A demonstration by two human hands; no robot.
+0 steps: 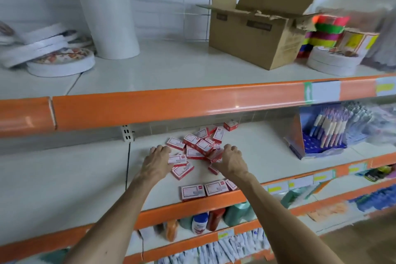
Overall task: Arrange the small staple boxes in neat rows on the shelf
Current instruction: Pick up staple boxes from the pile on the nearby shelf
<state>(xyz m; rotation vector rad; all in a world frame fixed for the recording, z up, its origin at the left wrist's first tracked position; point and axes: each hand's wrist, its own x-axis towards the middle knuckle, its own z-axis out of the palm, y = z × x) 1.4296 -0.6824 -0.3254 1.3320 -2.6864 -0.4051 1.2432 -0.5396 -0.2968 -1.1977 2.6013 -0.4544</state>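
I've got both hands on the loose heap of staple boxes (pixel 199 147), mid shelf (pixel 81 169): left hand (pixel 157 162) at its L edge, right hand (pixel 232 161) at its R. Fingers are bent onto boxes, can't tell if either grips. Heap's just ahead, equally near both; the row (pixel 204 192) at the front lip runs L-R, nearer me.

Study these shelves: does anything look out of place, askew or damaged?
Yes. On the middle shelf, the staple boxes lie in a jumbled heap, tilted and overlapping; one stray box sits apart behind. Only the short row at the front edge is lined up. Above, the cardboard box has ragged flaps.
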